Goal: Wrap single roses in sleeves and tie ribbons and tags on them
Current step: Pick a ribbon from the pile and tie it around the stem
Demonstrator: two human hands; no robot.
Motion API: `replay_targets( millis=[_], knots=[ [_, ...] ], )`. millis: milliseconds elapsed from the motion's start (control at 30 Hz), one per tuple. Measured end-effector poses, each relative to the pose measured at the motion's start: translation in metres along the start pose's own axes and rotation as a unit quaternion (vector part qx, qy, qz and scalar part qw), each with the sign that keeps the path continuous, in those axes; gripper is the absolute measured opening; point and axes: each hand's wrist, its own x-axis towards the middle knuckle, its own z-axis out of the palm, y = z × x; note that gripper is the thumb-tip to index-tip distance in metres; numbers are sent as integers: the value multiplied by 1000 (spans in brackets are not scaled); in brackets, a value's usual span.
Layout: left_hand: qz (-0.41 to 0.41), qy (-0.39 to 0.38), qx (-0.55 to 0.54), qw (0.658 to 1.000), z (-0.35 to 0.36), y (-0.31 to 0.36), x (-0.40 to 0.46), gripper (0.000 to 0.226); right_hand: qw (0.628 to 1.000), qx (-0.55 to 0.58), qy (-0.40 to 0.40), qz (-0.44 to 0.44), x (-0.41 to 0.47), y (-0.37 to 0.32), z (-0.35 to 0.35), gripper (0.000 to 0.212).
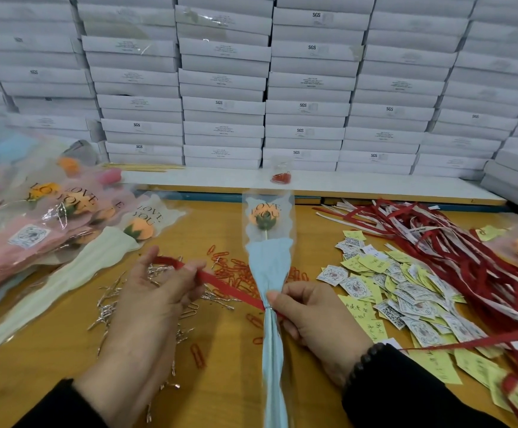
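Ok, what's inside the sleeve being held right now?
Inside the sleeve, behind its clear top, an orange rose with green sepals sits on a thin pale stick. Below that, the blue paper hides the stick, and the "LOVE YOU" print partly covers the bloom.

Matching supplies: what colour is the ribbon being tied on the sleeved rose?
Red ribbon, head view.

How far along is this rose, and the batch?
Done: the orange rose sits in its blue sleeve, cinched at the neck; wrapped roses piled left. In hand: right hand pinches the neck, left hand pulls the red ribbon taut. Left: knot and a tag; none visible on it.
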Motion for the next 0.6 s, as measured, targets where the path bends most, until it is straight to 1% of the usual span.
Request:
replay_targets(
  millis=[33,100,167,200,267,300,333,367,400,467,533,600],
  knots=[
    [-16,-7,50,999,2,0,-3,79,1000,10,3,-1,0,0,0,43],
    [-6,-22,203,979,6,-1,-9,74,999,35,13,-3,2,-1,0,46],
    [56,-43,330,942,9,0,-14,63,999,47,23,-5,3,0,0,42],
    [82,-57,358,929,10,1,-16,55,998,48,25,-5,3,0,0,40],
    [113,-85,355,924,12,3,-18,30,998,54,25,-3,4,1,-1,37],
    [117,-107,347,924,14,5,-20,23,998,59,25,-1,5,2,-1,38],
    [108,-132,348,922,16,5,-22,27,998,65,23,2,5,2,-1,39],
    [83,-159,355,918,18,4,-24,35,997,71,20,5,6,2,0,39],
    [44,-183,359,914,19,2,-24,40,997,75,17,6,6,2,1,39],
    [-29,-218,340,914,21,-3,-27,43,998,69,11,1,5,2,2,36],
    [-68,-220,282,931,23,-9,-29,37,998,62,3,-5,5,1,3,33],
    [-80,-183,190,961,25,-16,-30,32,998,61,-4,-10,4,1,3,29]
  ],
)
